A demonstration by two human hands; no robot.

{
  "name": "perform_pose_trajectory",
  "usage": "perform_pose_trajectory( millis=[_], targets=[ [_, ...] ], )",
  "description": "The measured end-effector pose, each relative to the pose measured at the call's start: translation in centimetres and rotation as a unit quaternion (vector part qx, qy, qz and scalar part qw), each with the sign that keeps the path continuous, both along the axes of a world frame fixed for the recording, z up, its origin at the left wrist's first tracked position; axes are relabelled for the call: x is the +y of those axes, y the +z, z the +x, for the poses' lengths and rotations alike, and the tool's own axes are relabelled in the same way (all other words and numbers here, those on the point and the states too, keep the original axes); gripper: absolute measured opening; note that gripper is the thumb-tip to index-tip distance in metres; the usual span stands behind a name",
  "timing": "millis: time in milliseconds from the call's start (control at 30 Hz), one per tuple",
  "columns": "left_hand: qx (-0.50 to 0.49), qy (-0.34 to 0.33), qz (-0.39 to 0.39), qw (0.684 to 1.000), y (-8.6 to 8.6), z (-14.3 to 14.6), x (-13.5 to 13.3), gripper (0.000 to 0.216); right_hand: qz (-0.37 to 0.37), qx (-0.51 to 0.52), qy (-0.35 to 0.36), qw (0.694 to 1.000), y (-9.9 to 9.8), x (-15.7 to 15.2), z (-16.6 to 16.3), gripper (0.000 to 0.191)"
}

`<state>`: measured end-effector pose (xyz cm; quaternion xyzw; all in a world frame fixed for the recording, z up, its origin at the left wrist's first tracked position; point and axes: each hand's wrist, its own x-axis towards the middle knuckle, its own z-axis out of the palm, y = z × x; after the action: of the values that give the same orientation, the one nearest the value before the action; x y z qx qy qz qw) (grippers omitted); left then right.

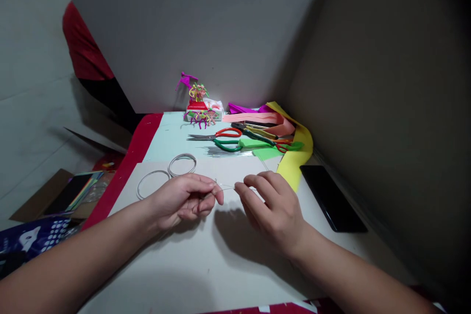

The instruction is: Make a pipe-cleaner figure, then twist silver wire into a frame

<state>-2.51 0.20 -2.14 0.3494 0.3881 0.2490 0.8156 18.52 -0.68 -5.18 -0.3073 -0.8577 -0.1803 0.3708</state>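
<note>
Hands (187,198) (275,206) pinch wire (227,187); box label (197,105) illegible

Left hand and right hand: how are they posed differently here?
The left hand is turned so the inner sides of its curled fingers show, while the right hand shows its back. The left hand is beside the wire coils; the right hand is nearer the black phone. Both are bare and hold a thin, wire-like strand running between them.
</note>
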Motion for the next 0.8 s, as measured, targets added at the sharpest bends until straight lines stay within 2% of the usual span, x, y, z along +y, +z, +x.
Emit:
perform_pose_trajectory(
  millis=[167, 333, 467, 567, 667, 800],
  targets=[
    [-0.015, 0.004, -0.040, 0.999, 0.1, -0.2, 0.2, 0.028, 0.006, 0.000, 0.018, 1.000, 0.1, -0.3, 0.1, 0.017],
    [-0.011, 0.062, -0.061, 0.996, 0.0, -0.3, 0.4, 0.020, -0.004, -0.005, 0.048, 0.999, 0.0, -0.8, -0.1, 0.019],
    [0.025, 0.064, -0.002, 0.998, -0.3, 0.4, -0.3, 0.022, -0.004, 0.039, 0.039, 0.998, -0.1, -0.7, -0.2, 0.025],
    [0.073, 0.057, 0.057, 0.994, -0.4, 1.1, -1.3, 0.027, -0.012, 0.033, 0.052, 0.998, 0.0, -0.5, -0.2, 0.033],
    [0.092, 0.041, 0.079, 0.992, -0.3, 1.4, -1.9, 0.029, -0.067, 0.042, 0.082, 0.993, -0.1, -0.3, -0.2, 0.033],
    [0.075, -0.019, 0.053, 0.996, -0.1, 1.3, -1.8, 0.028, -0.194, 0.111, 0.089, 0.971, -0.3, 0.1, -0.1, 0.029]
  ],
)
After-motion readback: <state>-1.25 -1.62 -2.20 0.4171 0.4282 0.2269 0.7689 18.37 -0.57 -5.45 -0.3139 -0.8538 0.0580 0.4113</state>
